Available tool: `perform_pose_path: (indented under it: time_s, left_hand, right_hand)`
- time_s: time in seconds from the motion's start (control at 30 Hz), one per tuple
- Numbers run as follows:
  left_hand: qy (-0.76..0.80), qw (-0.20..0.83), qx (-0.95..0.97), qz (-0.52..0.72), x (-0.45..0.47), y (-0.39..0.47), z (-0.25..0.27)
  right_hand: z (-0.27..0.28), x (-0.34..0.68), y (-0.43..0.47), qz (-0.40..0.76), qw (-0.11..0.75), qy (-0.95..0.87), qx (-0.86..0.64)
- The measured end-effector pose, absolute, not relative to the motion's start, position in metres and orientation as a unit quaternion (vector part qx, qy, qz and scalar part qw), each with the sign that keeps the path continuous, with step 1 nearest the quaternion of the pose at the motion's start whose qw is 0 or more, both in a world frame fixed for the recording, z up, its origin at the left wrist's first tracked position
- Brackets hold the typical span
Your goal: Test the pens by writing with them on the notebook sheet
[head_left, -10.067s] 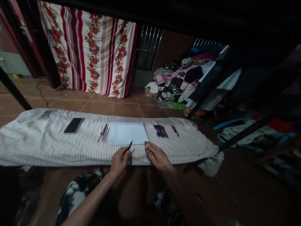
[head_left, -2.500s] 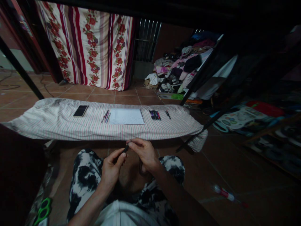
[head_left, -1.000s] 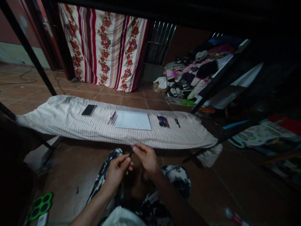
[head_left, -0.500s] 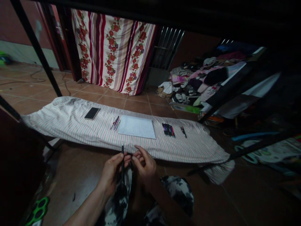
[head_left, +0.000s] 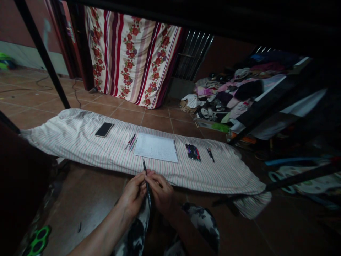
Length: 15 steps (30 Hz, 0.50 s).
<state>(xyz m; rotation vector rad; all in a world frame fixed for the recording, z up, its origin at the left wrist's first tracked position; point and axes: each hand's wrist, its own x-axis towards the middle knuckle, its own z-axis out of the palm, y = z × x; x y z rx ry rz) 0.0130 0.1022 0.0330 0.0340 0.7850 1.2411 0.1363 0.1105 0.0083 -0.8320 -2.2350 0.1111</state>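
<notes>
A black pen [head_left: 148, 190] stands tilted before me, its pale tip pointing up and away. My left hand [head_left: 133, 193] grips its barrel between thumb and fingers. On the other side, my right hand [head_left: 161, 192] has its thumb and fingertips closed against the same pen near the tip end. Just beyond the hands, an open spiral notebook [head_left: 156, 147] lies on a striped cloth [head_left: 80, 149]. Left of the notebook are several slim pens [head_left: 131, 141]. Several dark pens [head_left: 193, 152] lie side by side to its right, with a separate dark pen-like item [head_left: 210, 155] farther right.
A phone [head_left: 104, 129] lies on the cloth's left part. Dark metal bars [head_left: 42, 53] frame the space at both sides and overhead. Behind hang a floral curtain [head_left: 133, 60] and a heap of clothes [head_left: 226, 94]. A green-and-black object [head_left: 38, 240] is on the floor, lower left.
My right hand has moved left and now touches the pen, where before it was apart from it. The pen has shifted slightly right and tilted. The view has shifted a little.
</notes>
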Motion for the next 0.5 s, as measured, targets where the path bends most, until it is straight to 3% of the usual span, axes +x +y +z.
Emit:
perform_pose_path:
  time_s: [0.5]
  left_hand:
    - [0.412, 0.728, 0.070, 0.543, 0.025, 0.114, 0.045]
  right_hand:
    - [0.012, 0.137, 0.120, 0.142, 0.425, -0.815, -0.367]
